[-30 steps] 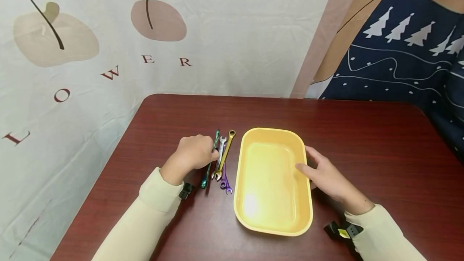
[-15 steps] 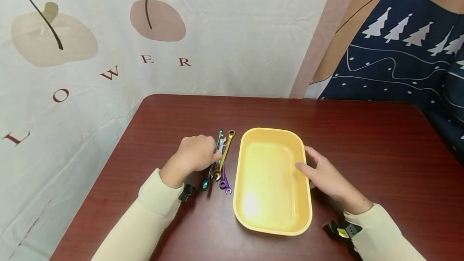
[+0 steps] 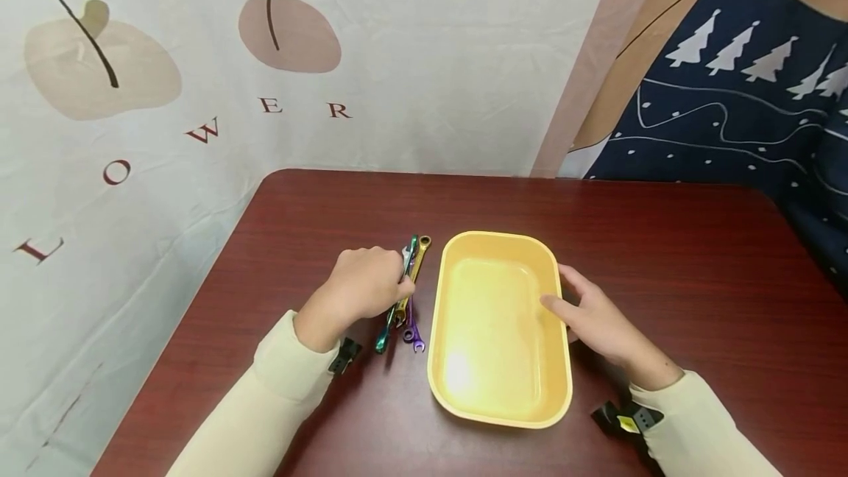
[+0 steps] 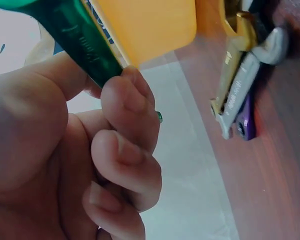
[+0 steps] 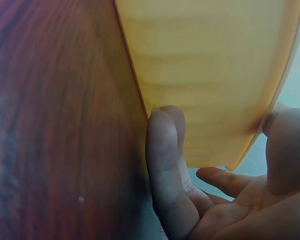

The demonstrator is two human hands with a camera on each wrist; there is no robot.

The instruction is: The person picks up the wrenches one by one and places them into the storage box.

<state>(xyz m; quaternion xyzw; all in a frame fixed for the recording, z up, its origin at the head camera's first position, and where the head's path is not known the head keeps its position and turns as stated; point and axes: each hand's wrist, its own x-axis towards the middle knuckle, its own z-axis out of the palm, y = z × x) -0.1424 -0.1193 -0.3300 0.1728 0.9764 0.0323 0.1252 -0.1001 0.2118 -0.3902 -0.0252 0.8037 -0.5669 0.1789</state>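
Note:
My left hand (image 3: 367,282) pinches a green wrench (image 4: 85,42) between thumb and fingers, raised off the table. Beneath and beside it lie a gold wrench (image 3: 423,245), a silver wrench (image 4: 240,90) and a purple wrench (image 3: 412,333), bunched together; in the head view the hand and green wrench partly cover them. Just right of the wrenches stands a yellow plastic bin (image 3: 493,344) with nothing in it. My right hand (image 3: 599,322) grips the bin's right side, thumb over the rim and fingers against the outer wall.
Everything stands on a dark red wooden table (image 3: 662,241) with rounded corners. A pale printed cloth (image 3: 430,57) hangs behind it, and a navy cloth with white trees (image 3: 715,116) hangs at the right.
My left hand has shifted slightly right with the green wrench, which now crosses over the silver and gold wrenches. The right hand and the bin stay put.

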